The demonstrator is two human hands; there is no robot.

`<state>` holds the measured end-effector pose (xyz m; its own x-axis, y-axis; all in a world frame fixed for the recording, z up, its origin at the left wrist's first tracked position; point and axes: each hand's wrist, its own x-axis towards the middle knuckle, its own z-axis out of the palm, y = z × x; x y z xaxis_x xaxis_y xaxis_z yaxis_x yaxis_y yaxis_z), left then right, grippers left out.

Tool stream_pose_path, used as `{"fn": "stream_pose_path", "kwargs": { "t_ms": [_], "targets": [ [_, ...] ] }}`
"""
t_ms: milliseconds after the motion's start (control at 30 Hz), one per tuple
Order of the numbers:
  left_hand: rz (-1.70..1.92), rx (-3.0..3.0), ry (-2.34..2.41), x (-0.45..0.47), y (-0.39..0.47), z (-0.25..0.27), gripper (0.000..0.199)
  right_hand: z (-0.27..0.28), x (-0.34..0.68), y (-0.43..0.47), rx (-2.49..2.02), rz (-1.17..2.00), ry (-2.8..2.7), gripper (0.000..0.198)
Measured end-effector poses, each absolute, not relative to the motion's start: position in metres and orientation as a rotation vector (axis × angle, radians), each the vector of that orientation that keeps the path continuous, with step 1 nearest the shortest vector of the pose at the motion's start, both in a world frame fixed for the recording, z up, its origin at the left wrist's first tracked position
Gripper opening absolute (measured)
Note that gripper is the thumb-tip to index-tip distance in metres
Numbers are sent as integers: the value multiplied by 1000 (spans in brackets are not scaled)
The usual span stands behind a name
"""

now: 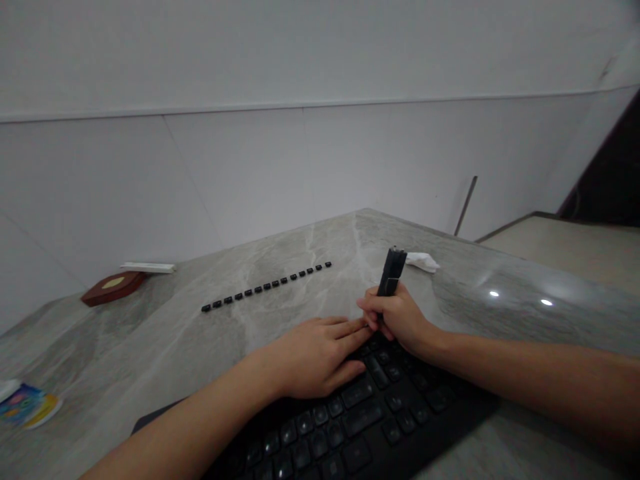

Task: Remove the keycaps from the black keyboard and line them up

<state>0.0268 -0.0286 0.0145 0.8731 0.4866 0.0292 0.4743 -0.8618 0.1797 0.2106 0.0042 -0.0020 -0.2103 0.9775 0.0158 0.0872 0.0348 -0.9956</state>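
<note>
A black keyboard (360, 420) lies at the bottom middle, partly covered by my forearms. My left hand (320, 357) rests on its upper part, palm down, with the fingers stretched toward my right hand. My right hand (397, 313) is wrapped round a black handled tool (392, 270), held upright over the keyboard's far edge. Bits of metal show at the tool's top end; its lower end is hidden by my fingers, so its exact kind cannot be made out. Beyond my left hand, several small black keycaps (267, 286) form a slanting row on the table.
The grey marbled table (280, 327) meets a white wall (250, 167). A crumpled white tissue (424, 261) lies behind my right hand. At the left are a dark red wooden object (114, 287), a white strip (149, 267) and a colourful packet (30, 405).
</note>
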Motion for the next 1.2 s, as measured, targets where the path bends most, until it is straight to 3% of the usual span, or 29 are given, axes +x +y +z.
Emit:
{"fn": "stream_pose_path", "kwargs": {
  "t_ms": [267,400,533,800,1200],
  "targets": [
    [159,2929,718,27,-26,12,49,-2,211,2,-1097,1034,-1760,34],
    [204,3016,720,26,-25,12,37,-4,212,0,-1076,956,-1892,34],
    [372,3102,680,25,-23,12,28,-5,212,1,-1049,967,-1907,36],
    [578,3060,623,24,-20,12,29,-1,211,5,-1080,1000,-1879,40],
    [379,3006,682,28,-22,5,35,-3,208,9,-1196,1118,-1648,35]
  ]
}}
